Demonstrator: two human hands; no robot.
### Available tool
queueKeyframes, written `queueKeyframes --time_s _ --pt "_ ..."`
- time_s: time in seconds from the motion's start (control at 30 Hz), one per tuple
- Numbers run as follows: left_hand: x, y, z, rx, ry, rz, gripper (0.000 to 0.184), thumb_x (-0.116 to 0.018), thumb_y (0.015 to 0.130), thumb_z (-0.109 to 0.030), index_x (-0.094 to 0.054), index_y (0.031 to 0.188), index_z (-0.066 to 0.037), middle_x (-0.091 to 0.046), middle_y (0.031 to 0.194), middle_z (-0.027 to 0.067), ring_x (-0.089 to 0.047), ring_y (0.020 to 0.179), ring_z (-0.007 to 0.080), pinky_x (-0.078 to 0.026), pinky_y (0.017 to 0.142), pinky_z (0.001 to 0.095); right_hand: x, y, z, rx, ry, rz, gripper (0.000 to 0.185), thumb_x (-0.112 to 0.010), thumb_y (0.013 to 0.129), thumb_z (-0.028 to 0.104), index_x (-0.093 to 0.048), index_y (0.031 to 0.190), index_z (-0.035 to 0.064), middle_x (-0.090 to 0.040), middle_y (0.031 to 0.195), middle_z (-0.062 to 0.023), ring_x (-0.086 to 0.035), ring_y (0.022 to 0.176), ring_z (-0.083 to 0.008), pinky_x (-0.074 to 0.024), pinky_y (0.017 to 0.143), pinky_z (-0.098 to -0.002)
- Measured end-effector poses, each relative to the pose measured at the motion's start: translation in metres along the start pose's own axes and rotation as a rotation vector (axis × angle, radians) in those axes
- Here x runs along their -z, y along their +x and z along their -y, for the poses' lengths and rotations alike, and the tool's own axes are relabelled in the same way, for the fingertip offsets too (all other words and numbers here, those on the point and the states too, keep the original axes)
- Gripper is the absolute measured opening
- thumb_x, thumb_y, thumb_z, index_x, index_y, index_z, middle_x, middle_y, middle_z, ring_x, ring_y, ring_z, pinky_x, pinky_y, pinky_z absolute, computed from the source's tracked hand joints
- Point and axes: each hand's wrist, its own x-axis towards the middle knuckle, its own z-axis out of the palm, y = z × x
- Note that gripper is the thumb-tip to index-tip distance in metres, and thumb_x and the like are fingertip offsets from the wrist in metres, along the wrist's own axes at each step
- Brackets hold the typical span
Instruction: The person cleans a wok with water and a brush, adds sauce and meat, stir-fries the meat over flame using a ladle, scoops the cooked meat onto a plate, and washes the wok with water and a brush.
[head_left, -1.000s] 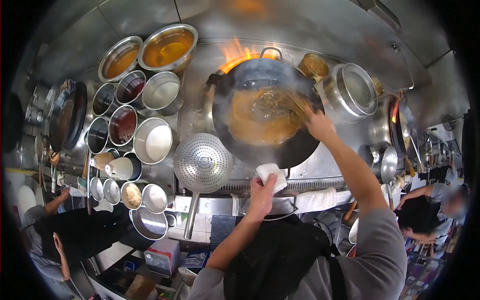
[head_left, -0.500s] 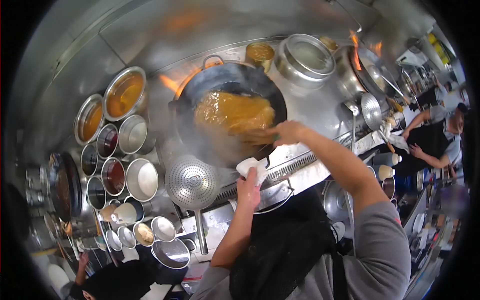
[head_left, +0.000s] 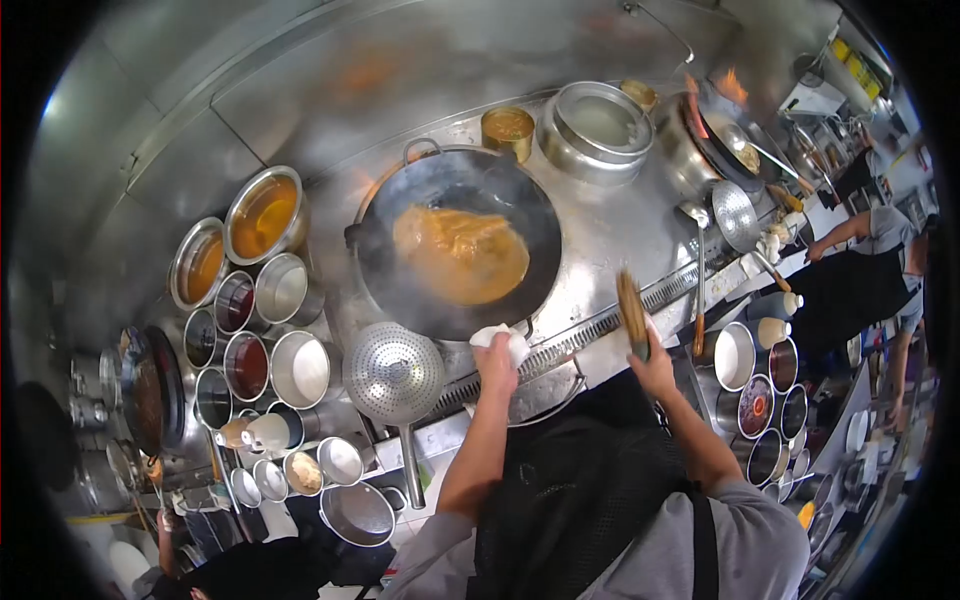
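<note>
A big black wok stands on the range, holding steaming orange-brown liquid. My left hand is closed around a folded white cloth at the wok's near rim, beside a loop handle. Whether the cloth grips that handle is hidden. To the right, outside the wok, my right hand grips a bamboo wok brush by its lower end, bristles pointing up and away over the range's front edge.
A perforated strainer lies left of my left hand. Bowls of amber liquid and several seasoning pots stand further left. Behind are a lidded steel pot and a tin. A second wok flames at right, near a co-worker.
My right hand has withdrawn the brush from the wok toward me and to the right. The liquid has settled lower, and the flame at the wok's left side has faded.
</note>
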Motion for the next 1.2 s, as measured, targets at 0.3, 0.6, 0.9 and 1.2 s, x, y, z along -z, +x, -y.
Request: queueKeyframes --time_s 0.3,0.6,0.9,1.2 --pt "-0.008 -0.037 -0.001 -0.151 0.208 -0.052 0.049 -0.067 0.084 -0.003 -0.045 0.128 -0.004 -0.062 0.110 0.0107 -0.064 0.094 0.0204 -0.057 0.080 0.0359 0.022 0.035 0.102 -0.048 0.261 0.076 0.074 -0.074 0.090 0.028 -0.042 0.153 0.0054 -0.072 0.107 -0.0237 -0.071 0.083 -0.0314 -0.0561 0.078 -0.0410" --pt "-0.097 -0.076 0.003 -0.672 0.647 -0.186 0.050 -0.065 0.085 -0.001 -0.038 0.126 0.006 -0.060 0.114 0.0190 -0.063 0.098 0.0284 -0.052 0.093 0.0402 -0.041 0.177 0.218 -0.387 1.237 0.743 0.072 -0.078 0.092 0.032 -0.046 0.151 0.0055 -0.062 0.082 -0.0071 -0.062 0.058 -0.0179 -0.0469 0.045 -0.0323" --pt "-0.156 -0.103 0.003 -0.979 1.202 -0.152 0.075 -0.070 0.080 -0.006 -0.035 0.143 0.013 -0.056 0.124 0.0333 -0.060 0.113 0.0497 -0.046 0.102 0.0510 0.053 0.242 0.136 -0.338 1.554 0.888 0.034 -0.075 0.095 0.029 -0.065 0.124 0.0135 -0.065 0.083 -0.0086 -0.062 0.060 -0.0184 -0.0423 0.047 -0.0283" --pt "-0.167 -0.102 0.017 -1.248 1.603 -0.012 0.087 -0.074 0.075 -0.005 -0.031 0.148 0.016 -0.050 0.135 0.0357 -0.053 0.122 0.0521 -0.042 0.108 0.0526 0.114 0.219 0.066 -0.370 1.690 0.773 0.044 -0.074 0.097 0.030 -0.061 0.135 0.0113 -0.066 0.085 -0.0092 -0.063 0.063 -0.0170 -0.0416 0.045 -0.0245"
